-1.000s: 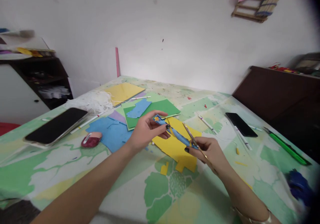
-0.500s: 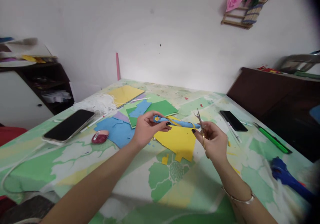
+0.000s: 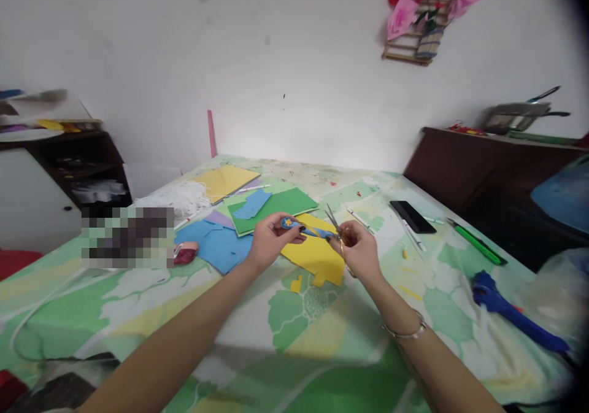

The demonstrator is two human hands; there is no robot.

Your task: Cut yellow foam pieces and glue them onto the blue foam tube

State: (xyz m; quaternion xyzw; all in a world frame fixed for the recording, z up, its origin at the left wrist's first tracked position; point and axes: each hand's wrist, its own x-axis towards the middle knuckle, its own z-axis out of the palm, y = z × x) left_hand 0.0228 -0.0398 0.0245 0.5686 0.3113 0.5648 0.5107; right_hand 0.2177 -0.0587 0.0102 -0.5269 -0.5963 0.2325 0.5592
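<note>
Blue stick with yellow spiral stripes [image 3: 318, 232], held above yellow craft sheet [image 3: 317, 258]: flower-decorated end pinched between left hand's [image 3: 271, 239] thumb and fingers, opposite end at the fingertips of the right hand [image 3: 361, 248], curled closed around scissors [image 3: 334, 218]. Nearby leftward, blue sheet [image 3: 214, 245]; well rightward, green utility knife [image 3: 478, 244].

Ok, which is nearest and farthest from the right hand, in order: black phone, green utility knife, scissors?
1. Scissors, held in the right hand.
2. Black phone, lying to the hand's right.
3. Green utility knife, farther right, past the phone.
</note>
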